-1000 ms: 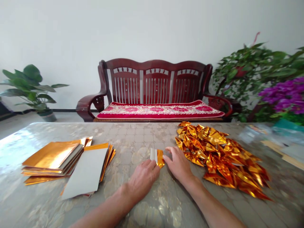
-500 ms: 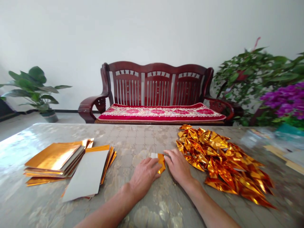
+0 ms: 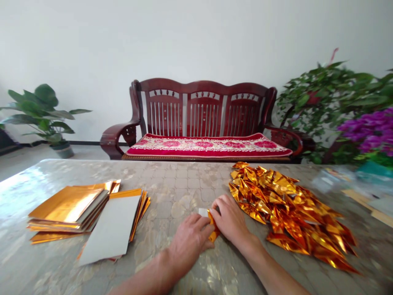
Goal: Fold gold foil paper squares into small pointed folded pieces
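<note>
Table: a long rectangular table under a shiny, grey-beige, flower-and-tile patterned cover fills the head view's lower half.
Room: beyond it stand a pale plain wall, a dark-red carved wooden bench, a broad-leaved green potted plant at left, and trailing greenery with purple blossoms at right.
Foil paper: the small folded orange-gold piece with a grey-white back lies at table centre, between and partly under the hands.
Left hand: palm down, fingers stretched over the paper, thumb lower down.
Right hand: fingers curled, thumb against the foil's right side; the contact is hidden, so I cannot tell whether either hand pinches.
Since half a second ago: the paper sits nearer the person, and the right fingers have moved onto it.
Stacks: smooth, flat gold sheets beside a fanned, matt grey-backed pile.
Heap: crinkled, glossy, pointed orange-gold foil shapes, right of the hands.
Bench cover: red-and-white, rose-patterned cloth.
</note>
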A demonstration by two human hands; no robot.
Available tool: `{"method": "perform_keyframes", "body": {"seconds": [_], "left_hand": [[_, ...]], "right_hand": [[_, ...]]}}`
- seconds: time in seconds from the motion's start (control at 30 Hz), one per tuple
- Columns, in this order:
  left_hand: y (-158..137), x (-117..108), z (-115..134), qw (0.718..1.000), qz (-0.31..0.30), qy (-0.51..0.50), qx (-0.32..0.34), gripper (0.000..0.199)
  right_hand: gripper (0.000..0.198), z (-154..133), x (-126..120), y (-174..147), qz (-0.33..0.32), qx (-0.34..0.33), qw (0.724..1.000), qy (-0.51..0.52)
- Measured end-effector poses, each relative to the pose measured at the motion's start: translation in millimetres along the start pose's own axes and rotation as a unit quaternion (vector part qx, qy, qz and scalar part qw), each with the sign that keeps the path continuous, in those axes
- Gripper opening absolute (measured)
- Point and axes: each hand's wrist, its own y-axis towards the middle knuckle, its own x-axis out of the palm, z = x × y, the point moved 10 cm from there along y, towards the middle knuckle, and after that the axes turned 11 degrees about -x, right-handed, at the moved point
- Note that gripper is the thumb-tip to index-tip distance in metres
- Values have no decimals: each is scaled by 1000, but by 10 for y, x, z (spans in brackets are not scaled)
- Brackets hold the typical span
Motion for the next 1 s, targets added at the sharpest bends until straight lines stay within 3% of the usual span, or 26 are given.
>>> {"method": "perform_keyframes", "body": {"seconds": [0.27,0.47,0.73,1.0], "left_hand": [[-20,-28,20,1000,5,10,1,40],[-42,-22,25,1000,4,10,0,37],[-50,-105,-72,998,37,19,-48,60],[-63,-152,-91,996,42,29,-69,64]], "right_hand": [[9,16,55,-25,-61,52,996,46],[12,62,66,-35,-93,80,990,61],[6,47,58,-82,-54,106,991,67],[10,-107,8,-107,0,27,999,29]]}}
